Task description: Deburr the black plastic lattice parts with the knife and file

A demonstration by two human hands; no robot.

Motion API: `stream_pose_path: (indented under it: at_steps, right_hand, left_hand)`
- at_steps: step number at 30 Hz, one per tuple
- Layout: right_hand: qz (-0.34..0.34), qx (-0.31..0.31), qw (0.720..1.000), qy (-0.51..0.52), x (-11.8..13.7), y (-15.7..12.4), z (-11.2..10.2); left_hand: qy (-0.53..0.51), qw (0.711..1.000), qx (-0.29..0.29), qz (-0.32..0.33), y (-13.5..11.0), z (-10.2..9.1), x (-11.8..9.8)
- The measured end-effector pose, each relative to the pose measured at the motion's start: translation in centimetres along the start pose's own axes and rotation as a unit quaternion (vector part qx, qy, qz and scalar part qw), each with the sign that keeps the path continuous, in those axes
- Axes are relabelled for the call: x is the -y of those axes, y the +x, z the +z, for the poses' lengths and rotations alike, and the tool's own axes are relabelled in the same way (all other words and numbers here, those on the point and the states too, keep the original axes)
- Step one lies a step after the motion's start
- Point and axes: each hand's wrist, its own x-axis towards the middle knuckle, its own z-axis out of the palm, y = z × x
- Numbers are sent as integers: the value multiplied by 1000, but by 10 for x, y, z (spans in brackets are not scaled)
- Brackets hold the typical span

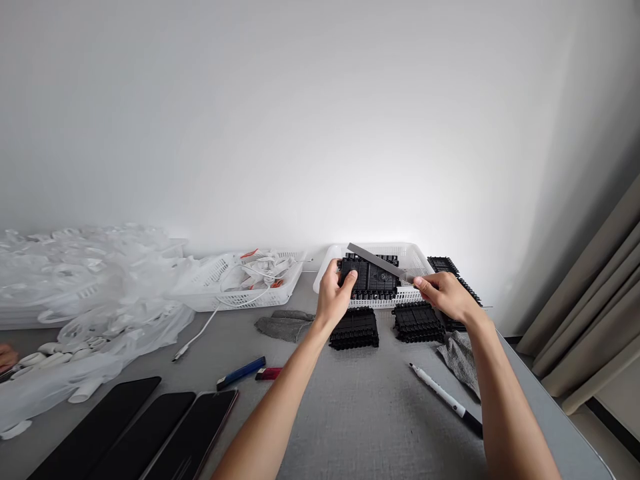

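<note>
Black ribbed panel, toothed along its edges, sits gripped in our left hand before the perforated white basket; our right hand pinches a flat grey file, hiding its end. We cannot tell whether file meets panel.

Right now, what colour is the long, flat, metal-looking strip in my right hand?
The strip is grey, clearest in head view.
</note>
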Motion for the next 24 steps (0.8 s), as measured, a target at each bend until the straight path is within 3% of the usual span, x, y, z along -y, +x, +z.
stream_pose_path:
  at_steps: [5,12,19,24]
  right_hand:
    - [-33,11,999,-8,13,1,9]
    - [8,42,999,33,-9,0,-6]
    - [-32,-3,999,-44,7,0,1]
    - [-8,-15,998,-60,-13,-3,-13]
  left_hand:
    - [-10,999,4,43,-3,2,-7]
    - [-8,1000,-12,-6,0,-2,-1]
    - [-34,999,2,11,-4,4,-6]
    - [-30,999,-9,-23,0,2,1]
